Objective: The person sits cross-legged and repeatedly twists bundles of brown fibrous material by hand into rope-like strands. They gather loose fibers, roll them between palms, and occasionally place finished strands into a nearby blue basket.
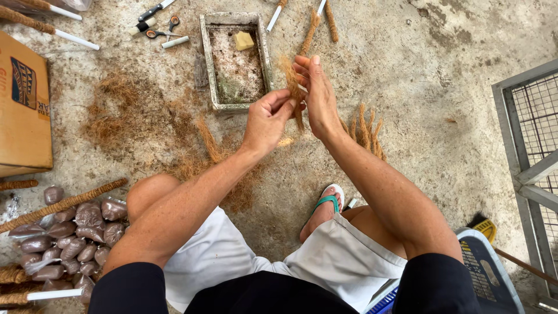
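Observation:
My left hand (268, 120) and my right hand (317, 93) meet over the concrete floor and both grip a tuft of brown coconut fibre (292, 84). The left pinches its lower part with thumb and fingers. The right presses flat against the strand, fingers pointing up. Just behind the hands lies a shallow rectangular tray (208, 64) with dark residue and a yellow sponge (243, 40) in it. Short finished fibre strands (366, 131) lie on the floor under my right wrist.
Loose fibre (125, 113) is scattered left of the tray. Scissors and a knife (157, 23) lie at the top. Fibre-wrapped sticks (61, 203), small filled bags (70, 244) and a cardboard box (23, 110) sit left. A wire cage (532, 145) and blue crate (485, 273) stand right.

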